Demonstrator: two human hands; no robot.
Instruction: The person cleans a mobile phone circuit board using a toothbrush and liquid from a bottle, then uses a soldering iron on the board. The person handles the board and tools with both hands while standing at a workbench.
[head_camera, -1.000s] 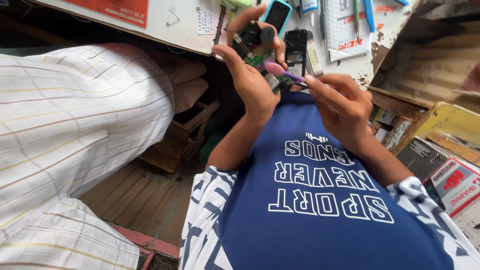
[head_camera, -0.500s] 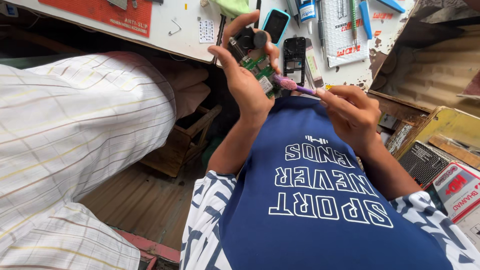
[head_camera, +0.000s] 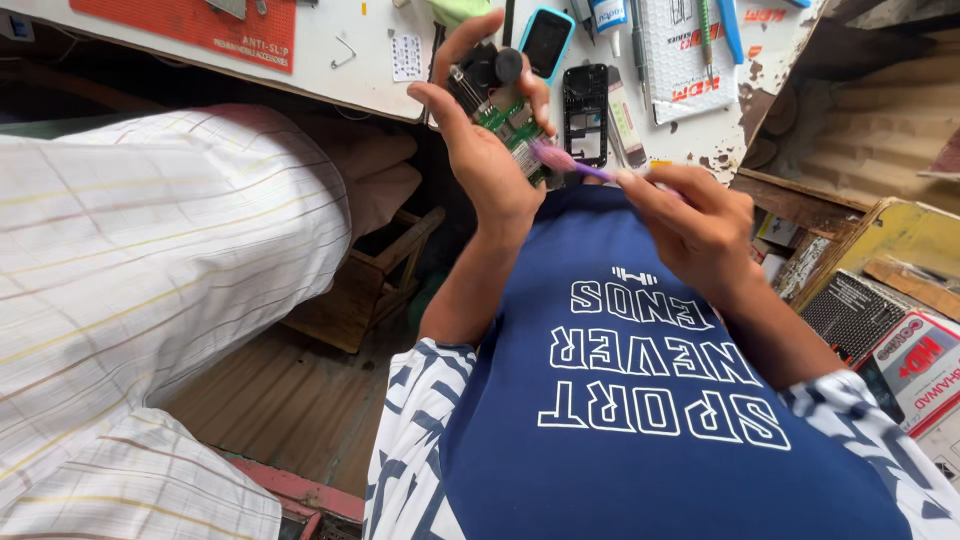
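Circuit board, green and rectangular (head_camera: 507, 128), sits up in the left hand (head_camera: 480, 140), raised above the person's chest and just short of the near edge of the white table (head_camera: 380, 85). Fingers of that hand are curled around the board from behind, thumb clamped along its left side, and a small black round part (head_camera: 497, 66) shows at the far end of the board. Right hand (head_camera: 690, 215) comes in from the right, pinching a slim purple-handled brush (head_camera: 570, 165) between thumb and fingertips; its pale pink tip is touching the near end of the board. Both hands are closed on what they carry, no slack in either grip.

Moving outward: just beyond the hands on the table lies a black phone frame (head_camera: 585, 115), hollow in the middle, and to its far left a phone with a light-blue casing and dark screen (head_camera: 546, 40). Right of the frame there's a white grid-patterned pad (head_camera: 680, 55) with a blue-handled tool (head_camera: 730, 30) lying across it. Far left on the table, a red mat (head_camera: 195, 22) and a small bent metal clip (head_camera: 345, 52). Below it all, the person's dark blue printed shirt (head_camera: 660, 420) fills the near view. At left, someone else's pale checked sleeve (head_camera: 140, 290) takes up the frame, well apart from the work.
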